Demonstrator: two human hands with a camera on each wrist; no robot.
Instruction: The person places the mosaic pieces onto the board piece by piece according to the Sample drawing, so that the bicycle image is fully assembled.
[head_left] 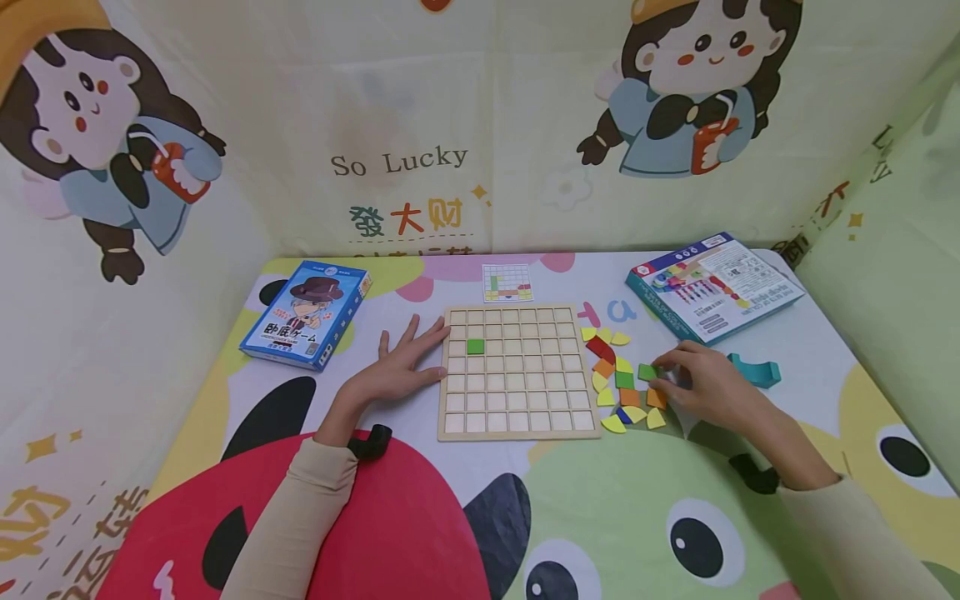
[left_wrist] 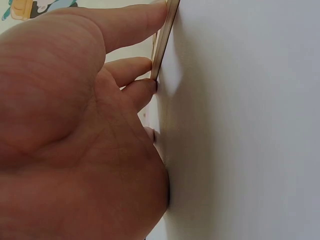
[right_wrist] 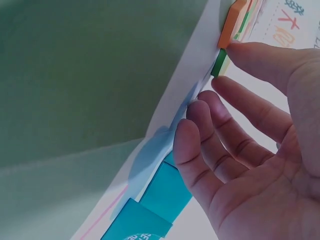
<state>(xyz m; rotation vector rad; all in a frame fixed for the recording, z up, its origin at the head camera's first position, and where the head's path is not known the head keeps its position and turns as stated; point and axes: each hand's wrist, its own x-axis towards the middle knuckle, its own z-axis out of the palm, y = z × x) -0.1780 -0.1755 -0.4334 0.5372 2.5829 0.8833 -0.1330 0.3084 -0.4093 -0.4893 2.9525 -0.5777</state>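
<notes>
A wooden grid board (head_left: 519, 437) lies flat on the table, with one green square tile (head_left: 476, 347) in a cell near its upper left. My left hand (head_left: 397, 367) has its fingers spread, the tips touching the board's left edge; in the left wrist view the thumb and fingertips of that hand (left_wrist: 85, 115) meet the wooden edge (left_wrist: 165, 40). To the right of the board, my right hand (head_left: 701, 383) pinches another green square tile (head_left: 647, 372) between thumb and index finger. In the right wrist view this green tile (right_wrist: 218, 62) shows beside an orange tile (right_wrist: 232, 25).
Loose yellow, red, orange, green and blue tiles (head_left: 628, 397) lie along the board's right side. A pattern card (head_left: 507, 283) is behind the board. A blue game box (head_left: 307, 312) stands left, a teal-edged box (head_left: 712, 287) right, and a teal curved piece (head_left: 756, 372) by the right hand.
</notes>
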